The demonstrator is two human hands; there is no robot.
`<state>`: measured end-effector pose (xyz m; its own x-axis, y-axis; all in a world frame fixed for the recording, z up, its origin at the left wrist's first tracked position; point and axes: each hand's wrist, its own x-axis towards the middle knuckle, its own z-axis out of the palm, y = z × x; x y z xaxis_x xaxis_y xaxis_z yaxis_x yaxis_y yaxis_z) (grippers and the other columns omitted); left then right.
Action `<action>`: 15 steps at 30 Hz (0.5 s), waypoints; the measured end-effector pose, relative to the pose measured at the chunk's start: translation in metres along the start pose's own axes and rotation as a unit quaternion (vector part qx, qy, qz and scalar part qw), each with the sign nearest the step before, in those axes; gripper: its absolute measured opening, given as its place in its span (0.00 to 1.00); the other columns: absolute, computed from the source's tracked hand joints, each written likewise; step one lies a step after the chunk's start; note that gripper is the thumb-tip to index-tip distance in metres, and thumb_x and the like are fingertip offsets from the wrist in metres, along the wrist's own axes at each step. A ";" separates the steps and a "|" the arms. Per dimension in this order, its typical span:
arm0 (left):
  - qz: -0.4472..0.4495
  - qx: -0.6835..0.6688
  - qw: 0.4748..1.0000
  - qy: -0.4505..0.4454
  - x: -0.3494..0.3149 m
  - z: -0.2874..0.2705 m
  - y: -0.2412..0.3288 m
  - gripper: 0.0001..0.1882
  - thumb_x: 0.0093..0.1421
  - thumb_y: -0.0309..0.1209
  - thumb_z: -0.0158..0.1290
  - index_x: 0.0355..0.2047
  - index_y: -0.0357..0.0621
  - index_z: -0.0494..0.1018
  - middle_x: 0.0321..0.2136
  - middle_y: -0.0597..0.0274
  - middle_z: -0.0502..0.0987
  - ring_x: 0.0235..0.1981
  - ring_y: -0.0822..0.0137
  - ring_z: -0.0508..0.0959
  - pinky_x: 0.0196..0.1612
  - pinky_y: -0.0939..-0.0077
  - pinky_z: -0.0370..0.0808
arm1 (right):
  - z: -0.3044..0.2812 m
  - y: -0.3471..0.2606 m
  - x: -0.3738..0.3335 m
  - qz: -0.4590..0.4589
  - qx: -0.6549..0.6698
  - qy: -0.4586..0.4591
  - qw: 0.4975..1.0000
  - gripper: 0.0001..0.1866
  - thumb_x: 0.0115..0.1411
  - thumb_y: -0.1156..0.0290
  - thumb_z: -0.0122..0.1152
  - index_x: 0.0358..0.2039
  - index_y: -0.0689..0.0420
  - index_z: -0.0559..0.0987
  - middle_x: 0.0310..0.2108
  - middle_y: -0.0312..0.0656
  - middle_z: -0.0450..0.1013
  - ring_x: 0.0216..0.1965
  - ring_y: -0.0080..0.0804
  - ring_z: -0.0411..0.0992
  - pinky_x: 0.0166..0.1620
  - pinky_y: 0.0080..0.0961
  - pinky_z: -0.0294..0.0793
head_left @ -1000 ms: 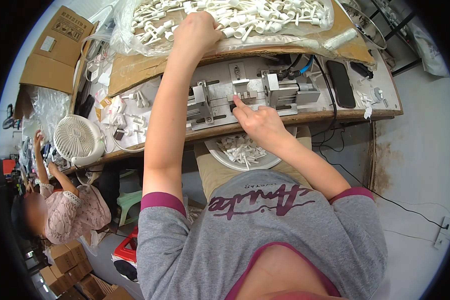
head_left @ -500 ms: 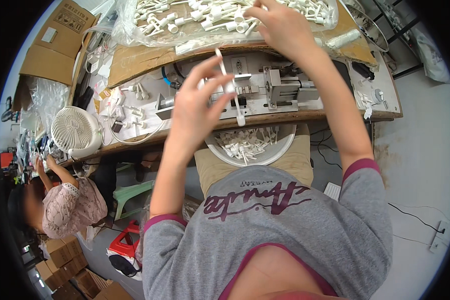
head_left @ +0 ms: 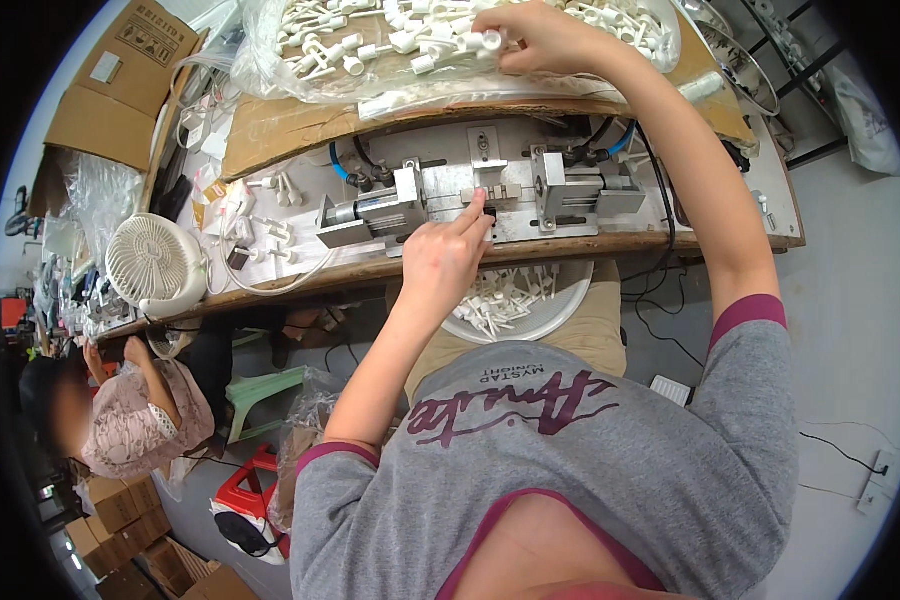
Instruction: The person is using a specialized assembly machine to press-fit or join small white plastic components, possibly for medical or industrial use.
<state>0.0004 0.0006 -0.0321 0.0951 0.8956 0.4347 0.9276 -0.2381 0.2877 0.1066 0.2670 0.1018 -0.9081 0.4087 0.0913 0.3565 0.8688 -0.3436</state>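
White plastic scoops (head_left: 430,40), each a small round cup on a thin handle, lie in a heap on clear plastic film at the far side. My right hand (head_left: 545,40) reaches into the heap, thumb and fingers closed around one scoop (head_left: 490,41). My left hand (head_left: 444,258) is at the bench's front edge, index and middle fingers stretched out to the small metal block (head_left: 492,193) in the middle of the fixture. Nothing shows in its fingers; the thumb side is partly hidden. Below, a bowl (head_left: 570,305) on my lap holds many similar white pieces.
Metal clamp units flank the block, left (head_left: 388,208) and right (head_left: 570,190), with blue and black hoses. Cardboard (head_left: 270,135) lies under the heap. A white fan (head_left: 153,262) and loose scoops (head_left: 275,230) are on the left. A co-worker (head_left: 140,410) sits at far left.
My left hand has come down and right to the block; the long white piece that was by its fingers is gone from there. My right hand has shifted slightly left and closed on a scoop.
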 end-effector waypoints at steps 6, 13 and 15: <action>-0.023 0.001 1.000 -0.017 -0.001 0.003 0.000 0.14 0.49 0.32 0.64 0.38 0.47 0.80 0.50 0.64 0.78 0.22 0.58 0.80 0.28 0.70 0.77 | -0.008 0.003 -0.022 0.119 0.271 0.104 0.950 0.18 0.57 0.64 0.68 0.40 0.65 0.77 0.25 0.43 0.77 0.26 0.29 0.76 0.29 0.25 0.73; -0.129 -0.239 0.962 0.040 0.021 -0.036 0.009 0.21 0.54 0.31 0.65 0.50 0.45 0.77 0.39 0.59 0.82 0.26 0.74 0.81 0.31 0.80 0.77 | 0.018 -0.027 -0.059 0.066 0.455 0.159 0.874 0.10 0.57 0.66 0.67 0.35 0.59 0.80 0.26 0.37 0.77 0.24 0.24 0.74 0.28 0.20 0.73; -0.169 -0.389 0.894 0.144 0.037 -0.050 0.014 0.21 0.56 0.24 0.63 0.51 0.40 0.75 0.40 0.59 0.81 0.35 0.73 0.81 0.35 0.82 0.78 | 0.035 -0.058 -0.084 0.064 0.433 0.136 0.889 0.12 0.57 0.65 0.67 0.37 0.58 0.81 0.28 0.34 0.77 0.24 0.18 0.73 0.26 0.16 0.71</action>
<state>-0.0006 0.0118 0.0308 -0.3446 0.8585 0.3798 0.3426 -0.2616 0.9023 0.1547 0.1723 0.0814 -0.7436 0.6433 0.1821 0.0429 0.3177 -0.9472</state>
